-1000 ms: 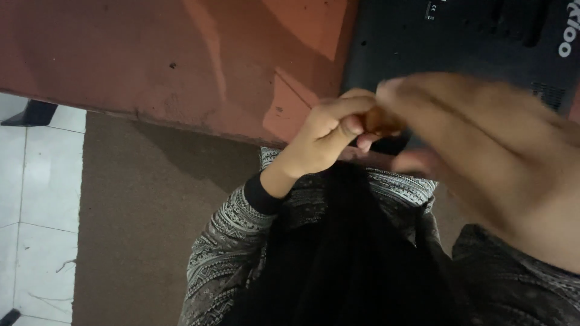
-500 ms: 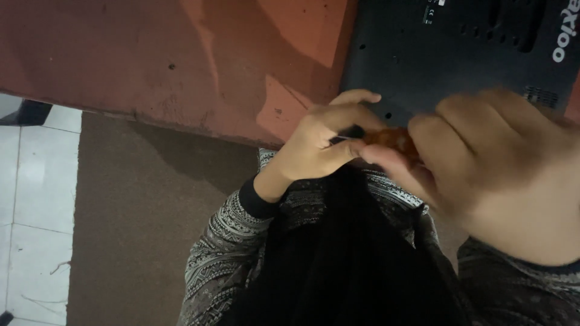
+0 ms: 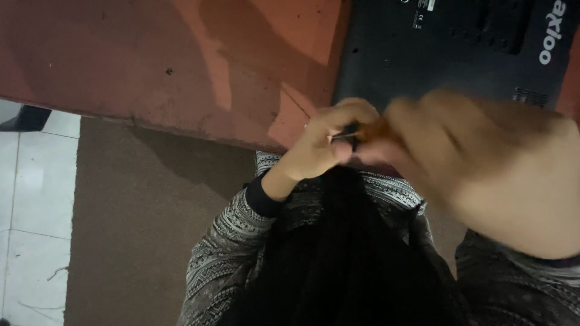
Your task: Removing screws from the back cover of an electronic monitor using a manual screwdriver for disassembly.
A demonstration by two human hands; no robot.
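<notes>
Reddish worn tabletop (image 3: 181,66) fills upper left; dark upturned laptop (image 3: 447,54) upper right. At centre I see left hand (image 3: 320,145) pinching dark shaft of amber-handled screwdriver (image 3: 362,130). Right hand (image 3: 483,163), blurred, fingers wrapped on handle. Brown carpet (image 3: 139,229) lower left.

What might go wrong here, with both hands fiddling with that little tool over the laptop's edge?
The small orange-handled tool is pinched between the left hand and the blurred right hand; a slip could jab a finger. It sits at the table edge, so dropped, it may fall to the floor. Its tip could scratch the dark laptop underside.
</notes>
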